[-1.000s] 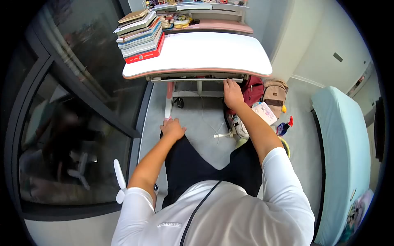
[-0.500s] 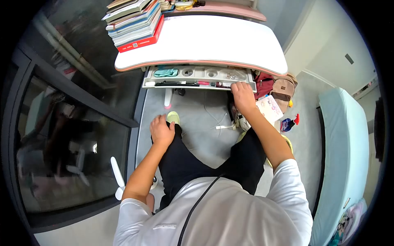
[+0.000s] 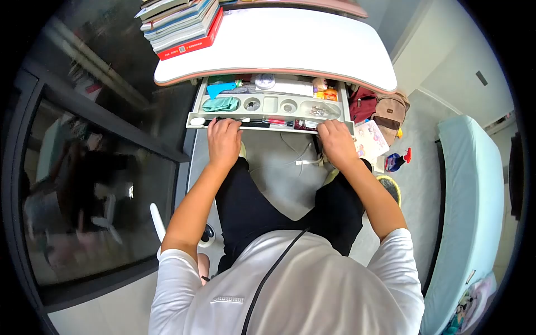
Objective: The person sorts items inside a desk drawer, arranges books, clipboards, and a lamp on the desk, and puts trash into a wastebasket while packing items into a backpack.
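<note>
A shallow white drawer (image 3: 271,104) is pulled out beneath the white desk top (image 3: 296,42). My left hand (image 3: 224,144) has its fingers curled over the drawer's front edge, left of the middle. Over the right end of that edge, my right hand (image 3: 337,144) is hooked in the same way. Pens and a pink item (image 3: 274,120) lie in the front slot. Behind them are a teal cloth (image 3: 220,104) and round cups. Farther back sit a blue item (image 3: 221,89), a round lidded tin (image 3: 264,82) and orange packets (image 3: 327,95).
Books (image 3: 181,28) are stacked at the desk's left. On the floor at right are a brown backpack (image 3: 389,114), a red bag (image 3: 363,104), a patterned white item (image 3: 370,139) and a spray bottle (image 3: 396,162). A bed (image 3: 470,195) stands farther right, a dark window (image 3: 95,195) left.
The drawer has slid out toward me and shows its back compartments. My left hand has risen from near my left knee to the drawer's front edge. My right hand stays on that edge.
</note>
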`<state>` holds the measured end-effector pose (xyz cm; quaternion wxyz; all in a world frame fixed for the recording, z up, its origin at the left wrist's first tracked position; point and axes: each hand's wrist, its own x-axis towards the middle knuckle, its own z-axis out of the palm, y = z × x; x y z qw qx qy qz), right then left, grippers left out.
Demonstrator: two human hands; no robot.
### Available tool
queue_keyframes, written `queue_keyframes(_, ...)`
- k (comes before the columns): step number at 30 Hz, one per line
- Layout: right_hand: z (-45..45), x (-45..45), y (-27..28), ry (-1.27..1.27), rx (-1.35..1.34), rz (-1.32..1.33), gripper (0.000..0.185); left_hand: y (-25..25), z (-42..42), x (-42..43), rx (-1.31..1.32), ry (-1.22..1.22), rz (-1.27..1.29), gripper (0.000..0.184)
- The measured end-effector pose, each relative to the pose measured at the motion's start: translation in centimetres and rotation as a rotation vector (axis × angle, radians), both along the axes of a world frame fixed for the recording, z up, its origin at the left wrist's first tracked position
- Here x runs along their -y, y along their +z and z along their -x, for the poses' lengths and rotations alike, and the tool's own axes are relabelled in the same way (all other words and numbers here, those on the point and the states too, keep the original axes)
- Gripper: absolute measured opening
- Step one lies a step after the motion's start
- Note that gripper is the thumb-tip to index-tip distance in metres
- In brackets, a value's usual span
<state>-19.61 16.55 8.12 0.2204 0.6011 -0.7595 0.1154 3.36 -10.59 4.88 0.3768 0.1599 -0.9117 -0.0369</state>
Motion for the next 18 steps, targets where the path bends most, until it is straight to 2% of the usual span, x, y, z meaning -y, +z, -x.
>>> queue_keyframes(2, -0.3, -0.3, 0.1, 0.009, 0.015, -0.016, 0.019, 0.1, 0.1, 0.4, -0.057, -0.045, 0.054, 0.02)
queue_keyframes(15, -0.2, -0.2, 1.6, 0.005, 0.112, -0.063, 0.022, 2.4, 0.0, 2.1, 0.01, -0.178, -0.028, 0.02)
queue_keyframes(18, -0.2, -0.2, 2.0, -0.011, 0.141, -0.081, 0.02, 3.0, -0.1, 2.1, 0.093, -0.176, -0.104, 0.018)
